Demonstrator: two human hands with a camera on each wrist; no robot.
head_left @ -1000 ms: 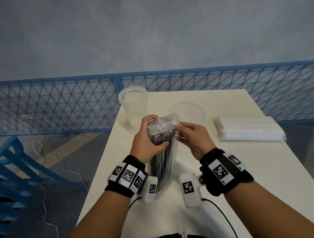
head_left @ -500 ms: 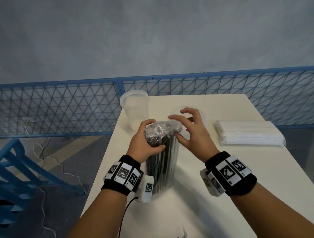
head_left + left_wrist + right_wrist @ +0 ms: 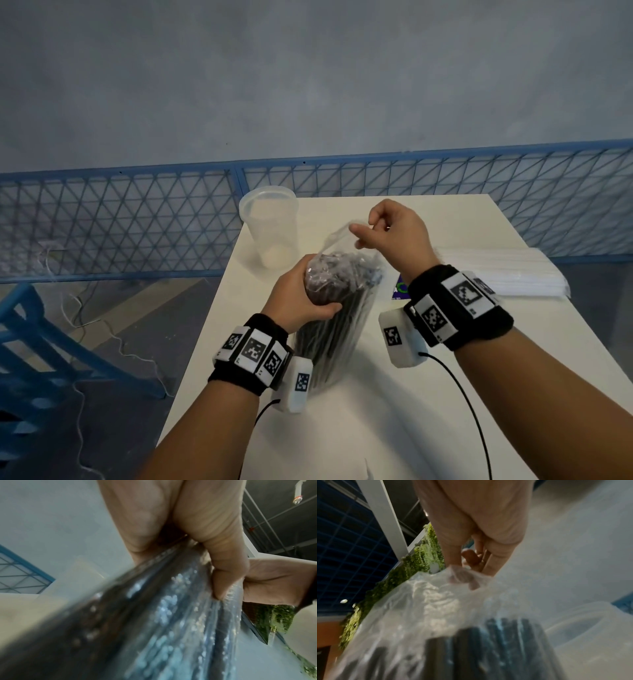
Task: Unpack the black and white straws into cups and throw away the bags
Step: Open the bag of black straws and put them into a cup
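A clear plastic bag of black straws (image 3: 334, 315) stands upright on the white table (image 3: 394, 411). My left hand (image 3: 301, 301) grips the bundle near its top, thumb across the front (image 3: 223, 563). My right hand (image 3: 394, 229) pinches the loose top flap of the bag (image 3: 337, 236) and holds it up above the straws; the wrist view shows the plastic (image 3: 462, 577) between its fingertips and the black straw ends (image 3: 488, 635) below. A clear cup (image 3: 269, 224) stands behind the bag to the left. The pack of white straws (image 3: 496, 274) lies flat on the right.
A second clear cup (image 3: 590, 626) shows close behind the bag in the right wrist view; my right hand hides it in the head view. A small coloured label (image 3: 399, 289) lies on the table. A blue mesh fence (image 3: 120, 222) runs behind, a blue frame (image 3: 30, 342) stands left.
My right hand reached over the top of the bag, took hold of the plastic flap and lifted it up and away. The left hand kept its grip on the bundle.
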